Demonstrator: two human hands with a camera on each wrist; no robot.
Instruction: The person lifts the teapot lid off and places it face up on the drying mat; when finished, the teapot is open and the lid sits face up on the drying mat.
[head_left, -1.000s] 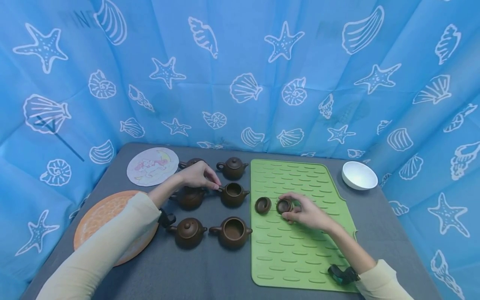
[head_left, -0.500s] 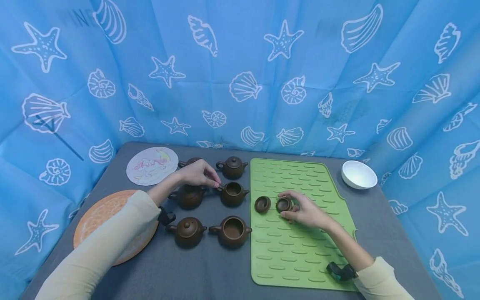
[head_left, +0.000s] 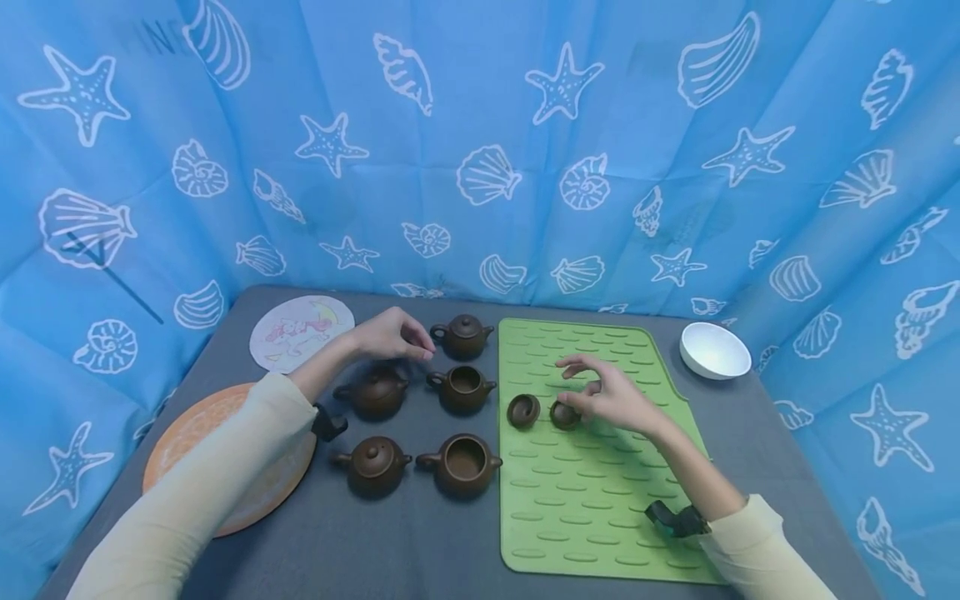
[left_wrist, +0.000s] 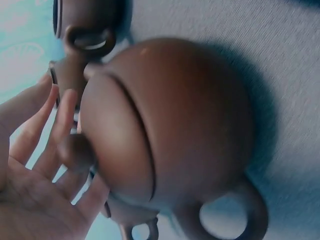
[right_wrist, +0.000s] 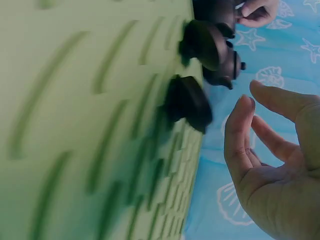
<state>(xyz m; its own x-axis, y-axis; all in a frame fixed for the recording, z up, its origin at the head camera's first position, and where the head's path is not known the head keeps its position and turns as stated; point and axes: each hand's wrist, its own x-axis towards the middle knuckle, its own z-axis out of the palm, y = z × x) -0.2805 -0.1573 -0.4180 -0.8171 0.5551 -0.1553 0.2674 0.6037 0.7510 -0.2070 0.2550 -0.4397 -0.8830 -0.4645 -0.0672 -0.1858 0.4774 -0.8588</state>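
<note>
On the grey tabletop (head_left: 375, 550) lies one green mat (head_left: 600, 500); toward its ten o'clock, one brown lid (head_left: 522, 412) and, at that lid's three o'clock, a second lid (head_left: 562, 416). Hands, two: left hand (head_left: 392, 336), fingers loosely parted, empty, at ten o'clock from a lidless teapot (head_left: 461, 400); right hand (head_left: 611, 400), thumb and fingers apart, empty, near the second lid's two o'clock.

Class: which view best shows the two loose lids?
The head view: both lids show from above, apart on the mat. The right wrist view has them dark and side-on; the left wrist view shows neither.
</note>
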